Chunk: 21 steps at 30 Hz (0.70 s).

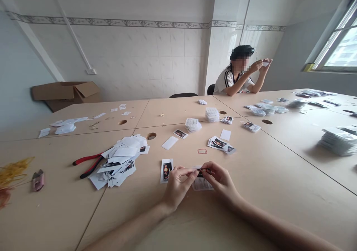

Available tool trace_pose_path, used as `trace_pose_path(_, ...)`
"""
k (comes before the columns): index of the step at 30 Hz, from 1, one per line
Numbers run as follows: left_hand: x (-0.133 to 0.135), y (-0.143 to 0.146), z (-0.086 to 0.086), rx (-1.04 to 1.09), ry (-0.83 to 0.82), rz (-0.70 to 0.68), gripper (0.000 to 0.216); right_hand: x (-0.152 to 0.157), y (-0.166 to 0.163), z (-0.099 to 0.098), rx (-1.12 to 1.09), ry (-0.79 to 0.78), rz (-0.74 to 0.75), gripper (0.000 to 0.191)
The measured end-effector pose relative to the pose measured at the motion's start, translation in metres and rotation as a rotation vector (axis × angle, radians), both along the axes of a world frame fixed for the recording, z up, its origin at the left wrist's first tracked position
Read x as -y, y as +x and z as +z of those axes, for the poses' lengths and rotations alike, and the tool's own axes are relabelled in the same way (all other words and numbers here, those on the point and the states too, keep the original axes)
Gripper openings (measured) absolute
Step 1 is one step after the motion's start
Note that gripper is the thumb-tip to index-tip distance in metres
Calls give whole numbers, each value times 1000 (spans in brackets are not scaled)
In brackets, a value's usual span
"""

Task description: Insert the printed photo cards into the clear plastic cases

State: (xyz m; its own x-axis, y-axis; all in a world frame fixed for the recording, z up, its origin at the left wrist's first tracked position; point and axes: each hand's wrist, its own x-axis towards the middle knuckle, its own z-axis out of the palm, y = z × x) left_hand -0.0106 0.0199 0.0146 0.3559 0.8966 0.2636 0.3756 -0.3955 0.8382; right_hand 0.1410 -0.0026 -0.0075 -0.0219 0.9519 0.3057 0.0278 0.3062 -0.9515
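Head view; hands (176,187) on printed card (199,173)

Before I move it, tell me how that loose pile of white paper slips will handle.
The white paper slips look thin, so probably floppy and light. Lying loose and overlapping, they would likely slide apart when pushed.

Bright daylight from the window (341,44) ahead and right of the hands (177,187), soft shadows on the bench (264,191), window glare, wide-angle bending at the edges
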Motion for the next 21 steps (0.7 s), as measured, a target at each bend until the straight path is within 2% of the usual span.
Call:
trace_pose_path(5, 0, 2, -1, -45, 94, -3, 38, 1, -1, 2, 116, 51, -46, 11)
trace_pose_path(9, 2, 3, 1, -72, 129, -48, 38, 5, -1, 5, 203, 67, -55, 16)
trace_pose_path(15, 4, 2, 2, -120, 173, -136, 36, 7, -1, 5, 180, 76, -41, 18)
trace_pose_path(21, 3, 3, 5, -126, 160, -103, 36, 5, 2, 2, 169, 135, -79, 7)
